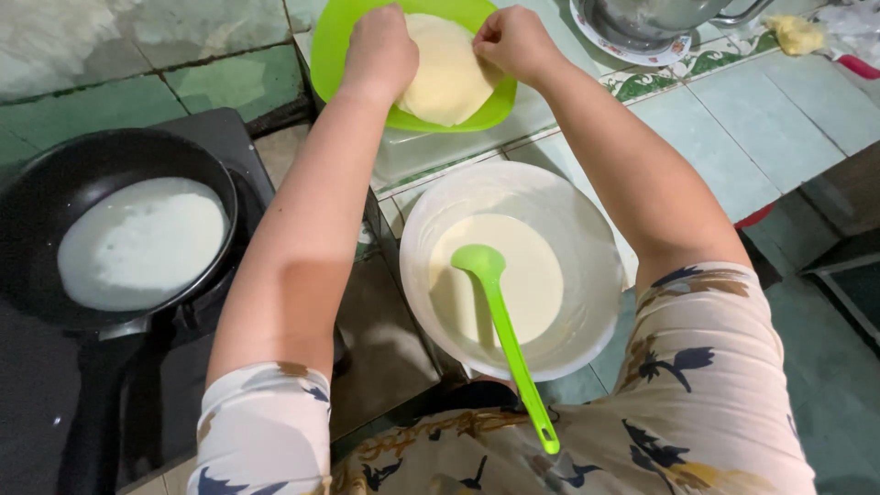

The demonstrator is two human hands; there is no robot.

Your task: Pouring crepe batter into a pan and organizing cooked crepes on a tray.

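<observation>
Currently I log left hand (380,50) and right hand (513,38) both pinching the pale crepe (449,78) edges, spreading it flat on the green plate (332,46); batter bowl (412,238) waits nearer.

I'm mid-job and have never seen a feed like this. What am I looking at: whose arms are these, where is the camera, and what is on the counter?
There is no machine: these are a person's own bare arms, filmed by a camera worn on their head and looking down. The left hand and right hand both pinch the edges of a thin pale crepe lying on a green plate. Nearer the body stands a white bowl of pale batter with a green ladle resting in it. To the left, a black frying pan on the stove holds a thin white layer of batter. At top right a metal pot sits on a patterned plate.
</observation>
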